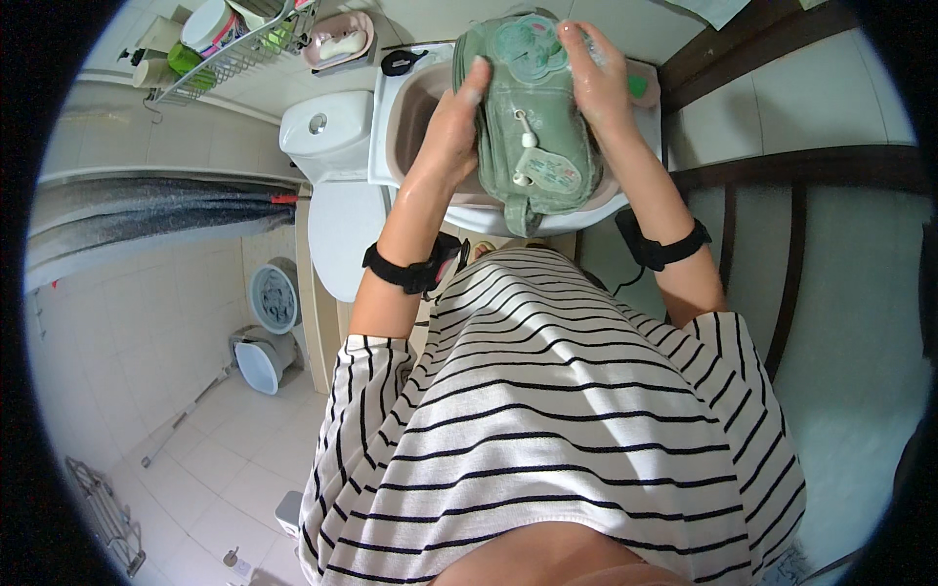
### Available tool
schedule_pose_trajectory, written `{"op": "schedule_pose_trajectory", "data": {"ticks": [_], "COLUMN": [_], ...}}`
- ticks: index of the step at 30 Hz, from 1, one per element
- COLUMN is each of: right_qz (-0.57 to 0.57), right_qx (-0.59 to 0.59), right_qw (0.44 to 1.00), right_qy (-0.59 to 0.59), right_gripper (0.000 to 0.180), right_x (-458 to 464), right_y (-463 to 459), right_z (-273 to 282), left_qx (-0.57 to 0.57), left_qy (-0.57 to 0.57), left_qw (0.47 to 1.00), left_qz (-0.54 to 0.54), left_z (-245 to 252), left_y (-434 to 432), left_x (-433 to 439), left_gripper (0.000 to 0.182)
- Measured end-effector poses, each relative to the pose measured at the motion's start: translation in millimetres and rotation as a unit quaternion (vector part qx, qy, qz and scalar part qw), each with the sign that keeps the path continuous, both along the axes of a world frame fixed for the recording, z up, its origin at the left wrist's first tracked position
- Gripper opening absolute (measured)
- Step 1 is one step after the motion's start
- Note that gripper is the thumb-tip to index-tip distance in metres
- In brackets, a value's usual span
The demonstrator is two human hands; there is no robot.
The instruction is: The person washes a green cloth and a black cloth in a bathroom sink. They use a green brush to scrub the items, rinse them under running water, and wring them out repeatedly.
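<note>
A green zippered pouch [506, 139], wet-looking, is held over the washbasin [414, 102]. A round green patch [531, 47] sits at its far end, and a white zip pull or cord with an oval tag [551, 170] lies on its face. My left hand [451, 128] grips its left side, thumb on top. My right hand [599, 77] holds its right upper edge, with what looks like suds on the fingers. Both hands look wet. The pouch hides most of the basin's inside and the tap.
Left of the basin stands a toilet [344, 227] with its lid down. A wire rack [227, 62] with bottles and tubs hangs above at the left. A pink soap dish [338, 40] is on the wall. A green item [638, 86] lies at the basin's right. A dark-framed door [762, 242] stands at right.
</note>
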State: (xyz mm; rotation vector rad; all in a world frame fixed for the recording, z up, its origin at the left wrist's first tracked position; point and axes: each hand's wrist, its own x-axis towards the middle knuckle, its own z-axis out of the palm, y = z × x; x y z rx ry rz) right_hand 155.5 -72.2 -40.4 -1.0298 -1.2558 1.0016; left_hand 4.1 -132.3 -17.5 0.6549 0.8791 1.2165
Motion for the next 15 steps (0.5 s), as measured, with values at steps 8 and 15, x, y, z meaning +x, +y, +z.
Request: {"op": "schedule_pose_trajectory", "data": {"ticks": [8,15], "right_qz": [-0.006,0.020], "right_qx": [0.034,0.051], "right_qw": [0.999,0.996], "right_qy": [0.027,0.073], "right_gripper": [0.026,0.023], "right_x": [5,2], "right_y": [0,0], "right_z": [7,-5], "left_qx": [0.152,0.031], "left_qy": [0.227,0.091], "left_qw": [0.961,0.995], "left_qz": [-0.039,0.023], "left_z": [4,3], "left_y": [-8,-1], "left_x": [1,3], "left_gripper": [0.031,0.032]}}
